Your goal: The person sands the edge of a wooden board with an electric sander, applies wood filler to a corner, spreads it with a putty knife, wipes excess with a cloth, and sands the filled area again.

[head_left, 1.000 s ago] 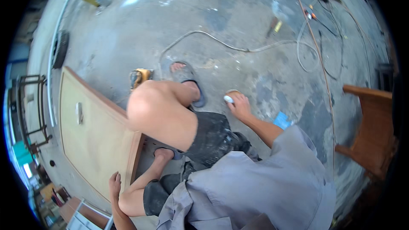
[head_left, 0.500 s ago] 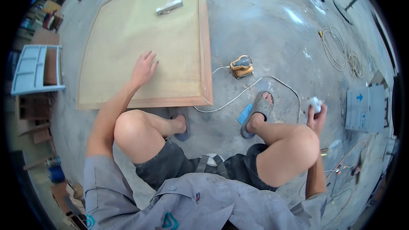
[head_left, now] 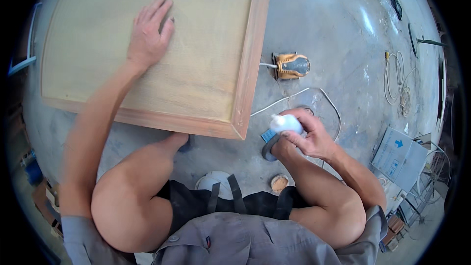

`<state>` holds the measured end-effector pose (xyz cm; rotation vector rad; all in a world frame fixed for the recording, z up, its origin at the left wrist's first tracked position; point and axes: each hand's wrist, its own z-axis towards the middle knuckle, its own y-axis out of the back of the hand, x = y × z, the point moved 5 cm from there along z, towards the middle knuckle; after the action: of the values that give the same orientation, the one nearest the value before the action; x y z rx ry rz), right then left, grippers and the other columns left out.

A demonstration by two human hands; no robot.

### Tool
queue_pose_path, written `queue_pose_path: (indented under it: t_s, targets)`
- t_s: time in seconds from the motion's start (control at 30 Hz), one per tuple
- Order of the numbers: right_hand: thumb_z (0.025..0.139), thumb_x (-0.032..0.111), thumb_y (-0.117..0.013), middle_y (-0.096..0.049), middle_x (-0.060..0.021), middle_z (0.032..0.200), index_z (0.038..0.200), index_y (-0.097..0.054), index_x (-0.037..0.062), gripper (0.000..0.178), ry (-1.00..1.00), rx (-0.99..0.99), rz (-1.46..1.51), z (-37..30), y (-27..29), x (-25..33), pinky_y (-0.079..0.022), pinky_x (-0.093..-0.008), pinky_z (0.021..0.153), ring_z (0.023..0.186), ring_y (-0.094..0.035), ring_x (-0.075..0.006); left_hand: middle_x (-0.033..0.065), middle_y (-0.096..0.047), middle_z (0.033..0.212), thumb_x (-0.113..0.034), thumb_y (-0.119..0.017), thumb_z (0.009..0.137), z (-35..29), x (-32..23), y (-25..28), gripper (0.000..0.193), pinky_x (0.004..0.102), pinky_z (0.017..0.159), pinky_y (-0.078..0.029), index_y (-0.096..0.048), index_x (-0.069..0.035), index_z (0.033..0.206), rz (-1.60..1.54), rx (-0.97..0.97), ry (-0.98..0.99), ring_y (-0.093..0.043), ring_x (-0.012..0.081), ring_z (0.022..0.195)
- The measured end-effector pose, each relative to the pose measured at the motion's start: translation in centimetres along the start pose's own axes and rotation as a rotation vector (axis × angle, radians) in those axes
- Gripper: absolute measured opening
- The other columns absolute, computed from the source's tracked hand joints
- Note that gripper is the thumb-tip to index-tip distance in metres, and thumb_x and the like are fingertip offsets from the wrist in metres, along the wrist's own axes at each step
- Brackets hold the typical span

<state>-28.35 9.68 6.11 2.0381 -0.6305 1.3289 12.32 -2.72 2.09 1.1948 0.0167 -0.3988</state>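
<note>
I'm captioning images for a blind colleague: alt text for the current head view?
A person's right hand holds a white bottle while the left hand is open over a wood-framed panel, contact unclear. A corded orange-and-black sander sits on the concrete floor.

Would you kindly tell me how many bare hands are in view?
2: the left hand is on or just above the pale yellow, wood-framed panel; the right hand holds a small white bottle. No others show.

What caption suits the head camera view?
Left hand over a framed panel, right hand holding a white bottle, orange sander nearby.
</note>
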Motion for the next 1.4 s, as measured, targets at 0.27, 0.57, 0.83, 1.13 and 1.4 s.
queue_pose_path:
  t_s: [0.27,0.57,0.83,1.13,1.4]
  targets:
    - [0.098,0.019,-0.074,-0.073,-0.0127,0.108,0.129,-0.065,0.0034,0.036,-0.094,0.213,0.071,1.0,-3.3,-1.6,-0.057,-0.0361,0.085,0.097,-0.073,-0.0238,0.0178,-0.055,0.15,-0.018,-0.058,0.099,-0.5,0.3,-0.2,0.045,0.0458,0.12,-0.036,-0.059,-0.004,0.141,-0.031,0.001,0.031,-0.049,0.0369,0.141]
    - [0.097,0.021,-0.075,-0.076,-0.0154,0.097,0.125,-0.066,0.002,0.035,-0.105,0.158,-0.08,1.3,-3.9,-1.1,-0.059,-0.0389,0.079,0.088,-0.077,-0.0295,0.0253,-0.057,0.144,-0.014,-0.06,0.093,-0.6,-0.8,0.0,0.045,0.0494,0.118,-0.038,-0.062,0.002,0.135,-0.038,-0.01,0.095,-0.051,0.0427,0.137]
    - [0.096,0.027,-0.073,-0.077,-0.0179,0.096,0.124,-0.066,0.0009,0.039,-0.124,0.155,-0.159,1.2,-3.8,-0.8,-0.06,-0.0406,0.079,0.088,-0.078,-0.0329,0.0256,-0.057,0.144,-0.015,-0.06,0.094,-0.4,-1.2,0.6,0.045,0.0496,0.118,-0.037,-0.062,0.003,0.135,-0.041,0.002,0.094,-0.05,0.0429,0.137]
    - [0.097,0.028,-0.072,-0.077,-0.0181,0.093,0.123,-0.067,0.0007,0.038,-0.132,0.143,-0.202,1.4,-3.7,-0.2,-0.06,-0.0408,0.078,0.086,-0.078,-0.0328,0.0259,-0.057,0.144,-0.015,-0.06,0.094,-0.2,-1.2,0.9,0.045,0.0498,0.118,-0.037,-0.062,0.003,0.135,-0.038,0.01,0.094,-0.05,0.0432,0.137]
    - [0.095,0.026,-0.073,-0.076,-0.0183,0.089,0.12,-0.068,0.0002,0.036,-0.102,0.14,-0.217,1.6,-3.6,0.5,-0.06,-0.0409,0.076,0.083,-0.077,-0.0337,0.0262,-0.057,0.144,-0.015,-0.06,0.094,-0.1,-1.4,1.0,0.045,0.05,0.119,-0.036,-0.062,0.003,0.135,-0.038,0.016,0.091,-0.05,0.0434,0.137]
